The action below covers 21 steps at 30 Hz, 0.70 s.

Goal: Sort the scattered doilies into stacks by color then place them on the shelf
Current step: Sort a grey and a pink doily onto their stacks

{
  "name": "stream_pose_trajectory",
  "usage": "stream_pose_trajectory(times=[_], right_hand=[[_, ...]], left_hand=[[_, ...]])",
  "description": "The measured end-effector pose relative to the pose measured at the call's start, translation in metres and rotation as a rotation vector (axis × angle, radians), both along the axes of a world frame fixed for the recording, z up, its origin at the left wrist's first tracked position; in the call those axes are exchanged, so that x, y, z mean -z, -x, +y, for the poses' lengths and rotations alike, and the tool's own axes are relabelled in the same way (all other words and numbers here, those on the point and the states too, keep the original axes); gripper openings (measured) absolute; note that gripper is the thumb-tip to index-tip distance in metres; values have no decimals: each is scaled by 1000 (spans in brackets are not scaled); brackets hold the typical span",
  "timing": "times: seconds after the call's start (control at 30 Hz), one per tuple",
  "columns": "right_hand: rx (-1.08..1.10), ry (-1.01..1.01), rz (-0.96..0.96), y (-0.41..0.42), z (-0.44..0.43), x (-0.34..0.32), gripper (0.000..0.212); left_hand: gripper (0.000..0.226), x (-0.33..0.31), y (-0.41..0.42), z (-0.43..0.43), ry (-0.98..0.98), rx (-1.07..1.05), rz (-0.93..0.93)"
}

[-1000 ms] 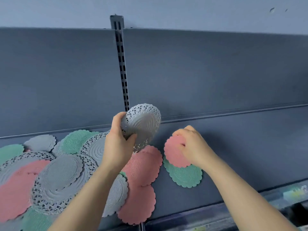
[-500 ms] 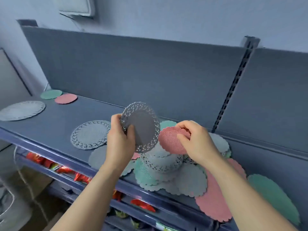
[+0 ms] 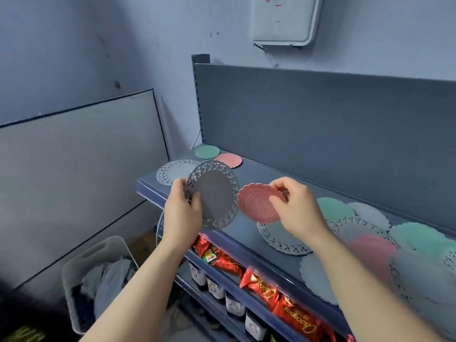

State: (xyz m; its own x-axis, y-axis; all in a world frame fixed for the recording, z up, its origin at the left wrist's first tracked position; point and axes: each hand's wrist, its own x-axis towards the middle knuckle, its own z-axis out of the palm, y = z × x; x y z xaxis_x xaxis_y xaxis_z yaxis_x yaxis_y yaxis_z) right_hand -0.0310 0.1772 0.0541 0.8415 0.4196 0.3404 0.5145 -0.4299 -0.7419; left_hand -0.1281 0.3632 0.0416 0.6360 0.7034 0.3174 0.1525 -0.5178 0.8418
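At the lower left of the frame a pale bin (image 3: 103, 248) holds crumpled cloth. Just left of centre the left hand (image 3: 181, 213) grips a grey lace-edged doily (image 3: 217, 196) by its left rim, thumb on the near face and fingers curled behind, holding it upright in the air over the front edge of the shelf (image 3: 256, 172). Behind it, at the shelf's left end, a white lace doily (image 3: 172, 170) lies flat, with a small green doily (image 3: 207, 152) and a small pink doily (image 3: 229, 160) side by side near the back panel. Right of centre the right hand (image 3: 296, 211) pinches a ribbed pink doily (image 3: 259, 203) by its right rim between thumb and fingertips, holding it tilted in the air just beside the grey one. Beneath that hand a larger lace doily (image 3: 278, 240) lies flat on the shelf. At the right edge a heap of doilies (image 3: 407, 240), green, pink, grey and white, overlaps in a blur. On the tier below, at lower centre and right, sit red packets (image 3: 261, 287).
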Motion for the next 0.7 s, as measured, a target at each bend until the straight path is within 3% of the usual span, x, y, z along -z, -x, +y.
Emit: stream_pose_trajectory(times=[0.23, 0.37, 0.57, 0.7], right_hand=[[0, -34, 91, -24, 89, 14, 16], [39, -35, 116, -60, 123, 22, 18], [113, 6, 117, -129, 167, 34, 22], [165, 9, 157, -169, 192, 46, 24]], left_hand=[[17, 3, -37, 98, 117, 8, 2], [19, 11, -74, 142, 128, 7, 109], [45, 17, -134, 191, 34, 41, 272], [41, 28, -167, 214, -56, 49, 393]])
